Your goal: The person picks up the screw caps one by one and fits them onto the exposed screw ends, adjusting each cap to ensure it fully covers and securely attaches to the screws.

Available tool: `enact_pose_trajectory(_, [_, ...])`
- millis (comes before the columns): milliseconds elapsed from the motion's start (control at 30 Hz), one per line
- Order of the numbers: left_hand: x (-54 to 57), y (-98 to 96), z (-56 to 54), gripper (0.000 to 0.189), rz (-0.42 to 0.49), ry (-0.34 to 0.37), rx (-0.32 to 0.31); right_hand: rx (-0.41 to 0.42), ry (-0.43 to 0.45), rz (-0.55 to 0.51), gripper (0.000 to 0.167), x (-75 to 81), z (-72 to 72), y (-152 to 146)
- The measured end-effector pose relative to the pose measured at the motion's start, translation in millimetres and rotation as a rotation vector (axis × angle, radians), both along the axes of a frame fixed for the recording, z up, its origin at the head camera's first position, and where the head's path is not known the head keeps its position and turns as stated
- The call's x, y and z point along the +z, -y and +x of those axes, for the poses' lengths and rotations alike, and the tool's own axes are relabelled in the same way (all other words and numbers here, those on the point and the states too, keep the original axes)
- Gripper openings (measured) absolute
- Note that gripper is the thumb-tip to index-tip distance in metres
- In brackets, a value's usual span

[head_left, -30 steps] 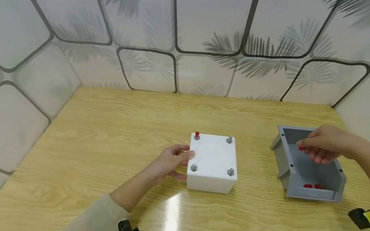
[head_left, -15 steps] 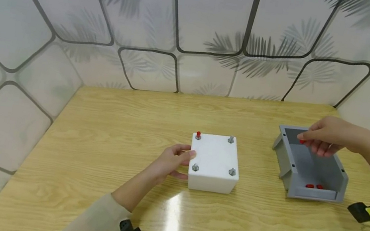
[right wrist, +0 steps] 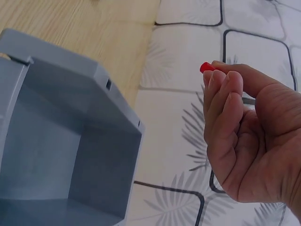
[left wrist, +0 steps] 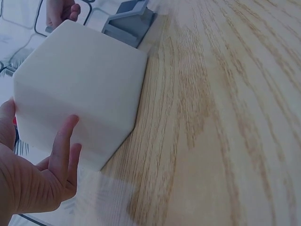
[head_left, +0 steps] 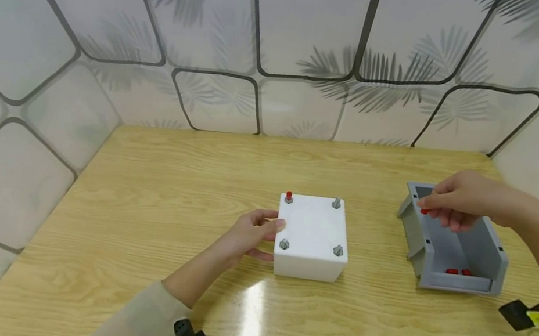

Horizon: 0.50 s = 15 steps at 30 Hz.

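A white box [head_left: 313,228] sits on the table with a metal stud [head_left: 336,203] at each top corner. The far-left stud bears a red cap [head_left: 288,195]. My left hand [head_left: 250,234] rests at the box's left side, its thumb on the top edge. In the left wrist view, its other fingertips [left wrist: 72,120] touch the side wall. Over the left wall of the grey bin, my right hand [head_left: 460,199] pinches a small red cap [right wrist: 206,67] between thumb and index finger. The other fingers curl loosely beneath.
A grey open-front bin [head_left: 409,237] stands on the wooden table [head_left: 183,178] right of the box. Two red pieces [head_left: 452,271] lie near its front lip. Patterned panels [head_left: 295,107] rise behind and on both sides.
My right hand rose a little out of the bin with the red cap, then moved left toward the bin's left wall. The left hand stays in place against the box.
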<state>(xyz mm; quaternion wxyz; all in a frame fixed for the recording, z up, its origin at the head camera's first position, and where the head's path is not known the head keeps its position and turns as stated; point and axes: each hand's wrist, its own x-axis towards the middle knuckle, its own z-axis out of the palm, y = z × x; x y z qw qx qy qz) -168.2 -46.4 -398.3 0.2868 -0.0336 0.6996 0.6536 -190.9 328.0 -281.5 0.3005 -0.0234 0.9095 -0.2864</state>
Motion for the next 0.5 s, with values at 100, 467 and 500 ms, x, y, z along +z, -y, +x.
enact_pose_trajectory(100, [-0.1, 0.6, 0.0, 0.057, 0.000, 0.000, 0.002, 0.021, 0.000, -0.027, 0.037, 1.5, 2.1, 8])
enact_pose_trajectory(467, [-0.9, 0.7, 1.0, 0.057, 0.014, -0.008, -0.006, 0.071, 0.022, -0.088, 0.032, 6.3, 5.3, 35])
enact_pose_trajectory(500, [-0.8, 0.6, 1.0, 0.057, 0.014, -0.007, -0.005, 0.075, 0.020, -0.090, 0.033, 7.0, 5.8, 38])
